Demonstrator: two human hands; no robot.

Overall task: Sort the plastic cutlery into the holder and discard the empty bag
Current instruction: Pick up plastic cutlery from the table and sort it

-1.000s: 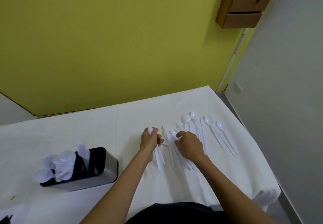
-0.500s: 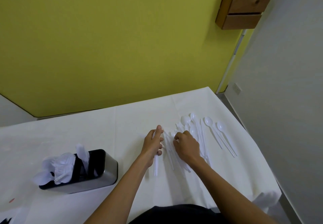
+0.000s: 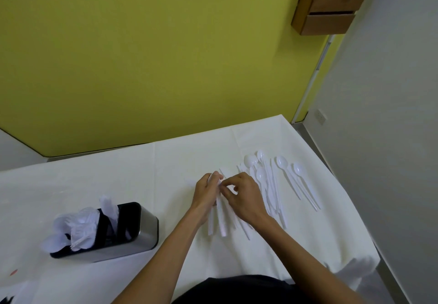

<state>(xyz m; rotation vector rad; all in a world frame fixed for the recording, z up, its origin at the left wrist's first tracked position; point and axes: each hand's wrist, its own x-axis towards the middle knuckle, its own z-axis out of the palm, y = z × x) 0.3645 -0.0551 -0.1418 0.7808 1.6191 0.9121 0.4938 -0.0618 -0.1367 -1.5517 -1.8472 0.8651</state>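
Currently the left hand [image 3: 205, 193] is gripping a bundle [image 3: 222, 223] of white plastic cutlery pieces, fingers curled round its far end while the flat, straight handles are fanning out toward the near edge over the tablecloth [image 3: 118, 180]. The right hand [image 3: 247, 200] is sitting just beside it, its fingers curled and its fingertips pinching at the same bundle where the two hands are meeting; which kind of piece is held cannot be told. Loose spoons [image 3: 297, 182], glossy, thin-stemmed and oval-bowled, are lying to the right of the hands, bowls pointing far, some overlapping, two apart at the right. The cloth is showing as matte off-white with faint fold creases. At near left, well apart from the hands, the holder [image 3: 144, 230] is standing: rounded rectangular shell of brushed metal, black insert, white cutlery heads crowding its left end. A flat yellow-green wall [image 3: 142, 54] is rising behind the table, with a wooden drawer unit [image 3: 331, 2] hanging at far right.
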